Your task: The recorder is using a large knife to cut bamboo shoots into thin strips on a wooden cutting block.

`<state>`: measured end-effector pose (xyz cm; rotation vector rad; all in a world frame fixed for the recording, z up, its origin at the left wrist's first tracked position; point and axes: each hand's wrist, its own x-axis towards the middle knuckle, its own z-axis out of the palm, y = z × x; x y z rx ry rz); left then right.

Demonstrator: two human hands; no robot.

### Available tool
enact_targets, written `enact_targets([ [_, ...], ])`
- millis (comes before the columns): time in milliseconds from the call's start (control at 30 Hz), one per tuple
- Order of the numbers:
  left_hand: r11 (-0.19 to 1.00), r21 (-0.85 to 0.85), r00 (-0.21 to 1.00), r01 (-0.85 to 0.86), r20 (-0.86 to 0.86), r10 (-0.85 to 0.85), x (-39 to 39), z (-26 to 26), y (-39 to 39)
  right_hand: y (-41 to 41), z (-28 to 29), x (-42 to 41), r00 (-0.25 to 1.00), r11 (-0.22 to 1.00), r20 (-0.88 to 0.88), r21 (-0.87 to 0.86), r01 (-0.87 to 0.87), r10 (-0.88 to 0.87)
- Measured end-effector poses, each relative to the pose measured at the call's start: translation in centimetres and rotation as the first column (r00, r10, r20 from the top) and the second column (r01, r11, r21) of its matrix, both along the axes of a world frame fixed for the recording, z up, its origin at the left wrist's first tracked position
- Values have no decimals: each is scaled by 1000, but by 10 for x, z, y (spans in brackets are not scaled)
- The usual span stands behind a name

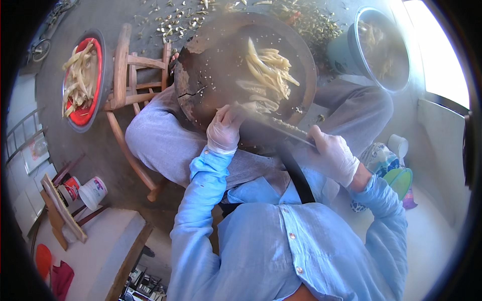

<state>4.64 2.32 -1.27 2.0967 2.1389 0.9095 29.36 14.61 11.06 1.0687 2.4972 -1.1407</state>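
Observation:
My right hand (pixel 333 155), in a thin clear glove, grips the handle end of a broad knife, likely a cleaver. Its dark blade (pixel 263 129) slants left across the near edge of a round chopping block (pixel 222 75), with pale chopped bits along its upper edge. My left hand (pixel 226 128), gloved too, has its fingers curled at the blade's far end, beside pale vegetable pieces (pixel 263 104); whether it pinches them or the blade is unclear. Beyond lies a heap of long, pale yellow vegetable strips (pixel 269 69) on the block. Haze blurs this area.
A red-lined basin (pixel 89 107) of pale strips stands left, beside a wooden chair (pixel 121 71). At the upper right is a deep bucket (pixel 340 54) holding more. Trimmings (pixel 184 22) litter the floor beyond the block. White tubs (pixel 93 192) and a low wall (pixel 440 124) flank me.

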Motion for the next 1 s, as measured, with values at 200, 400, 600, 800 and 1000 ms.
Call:
enact_targets([
  [200, 996, 13, 996, -86, 18, 86, 10, -8, -2, 9, -2, -39, 1000, 999, 13, -23, -25, 25],
  [400, 991, 79, 987, -109, 124, 99, 22, 10, 6, 8, -30, -23, 991, 997, -116, 38, 69, -64],
  [600, 988, 40, 983, -148, 115, 143, 18, -14, -12, 13, 3, -20, 993, 999, -107, -1, -43, 42],
  [800, 983, -43, 978, -179, 99, 182, 23, -15, -14, 25, 7, -22, 986, 986, -13, -5, -168, 168],
  [1000, 983, -64, 980, -170, 89, 175, 21, -14, -18, 31, 1, -28, 977, 977, -7, 13, -214, 215],
])
